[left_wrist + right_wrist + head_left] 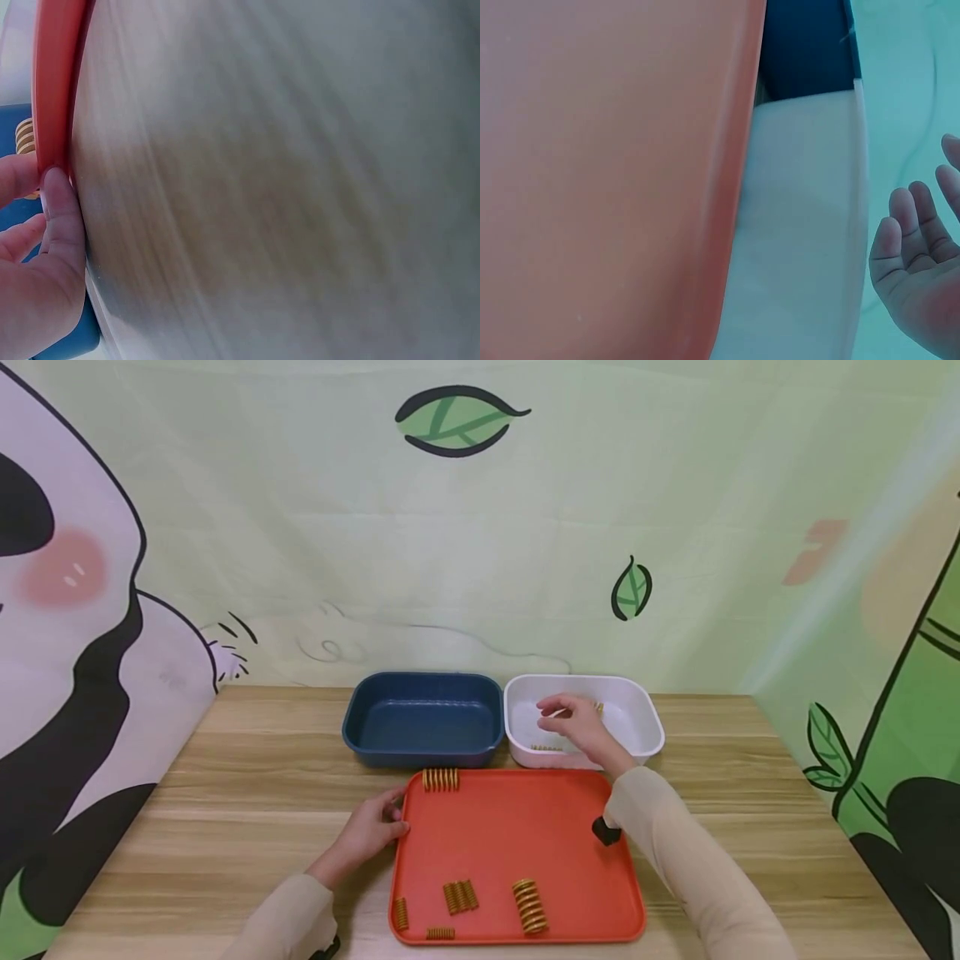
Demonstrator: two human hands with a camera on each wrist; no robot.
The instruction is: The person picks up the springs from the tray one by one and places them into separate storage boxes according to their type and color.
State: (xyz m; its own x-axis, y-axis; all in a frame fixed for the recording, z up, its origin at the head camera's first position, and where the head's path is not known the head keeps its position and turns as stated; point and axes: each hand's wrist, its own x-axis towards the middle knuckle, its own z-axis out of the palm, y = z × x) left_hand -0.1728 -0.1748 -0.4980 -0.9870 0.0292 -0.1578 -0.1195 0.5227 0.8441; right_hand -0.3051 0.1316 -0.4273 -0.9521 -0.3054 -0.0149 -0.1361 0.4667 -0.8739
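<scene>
My right hand (573, 722) hovers over the white bin (645, 735) with its fingers loosely bent and nothing between thumb and fingers. Small brass-coloured springs (547, 747) lie in that bin, partly hidden by the hand. At the left side of the red tray (510, 852), my left hand (371, 827) pinches the rim; the left wrist view has the thumb (60, 195) against it. A coil spring (440, 780) lies at the tray's far left corner. Nearer me on the tray are a thick spring (530, 906), a group of springs (460, 897) and two small ones.
A dark blue bin (423, 760) stands left of the white one, behind the tray. All sit on a wood-grain table (255, 777). A printed cloth backdrop (337, 527) rises behind and at both sides.
</scene>
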